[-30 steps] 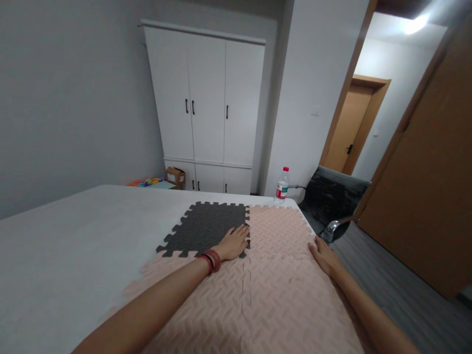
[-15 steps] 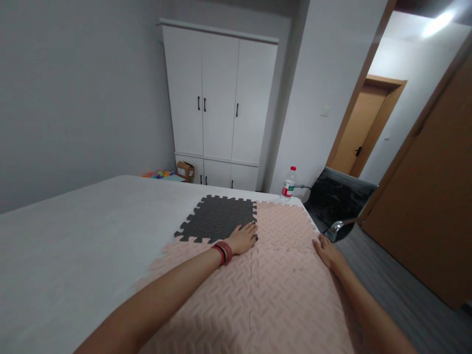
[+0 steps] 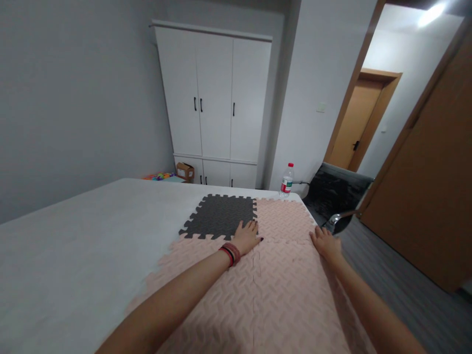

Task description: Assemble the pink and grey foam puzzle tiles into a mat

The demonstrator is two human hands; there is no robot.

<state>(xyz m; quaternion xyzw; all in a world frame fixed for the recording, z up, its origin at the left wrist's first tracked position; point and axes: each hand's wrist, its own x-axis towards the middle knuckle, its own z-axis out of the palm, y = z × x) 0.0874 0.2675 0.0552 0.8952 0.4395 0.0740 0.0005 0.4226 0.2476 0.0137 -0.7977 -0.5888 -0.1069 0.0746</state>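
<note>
The 2 hands are well apart. The left hand (image 3: 246, 239) lies palm down, fingers spread, at the near right corner of the dark grey mat (image 3: 217, 215), which extends beyond it. Pink mats (image 3: 295, 290) run between the hands and nearer. The right hand (image 3: 325, 242) touches their outer edge; whether it grips, I can't tell. Beyond both stands a bottle (image 3: 286, 182).

I see open room over the smooth white bench (image 3: 88, 250) along its left edge, and a gap between the left hand (image 3: 246, 238) and right hand (image 3: 326, 241) above flat pink foam tiles (image 3: 291, 280). A clear, red-capped plastic bottle (image 3: 286, 182) obstructs the far right corner; a black, metal-armed chair (image 3: 334, 189) crowds the right edge.
</note>
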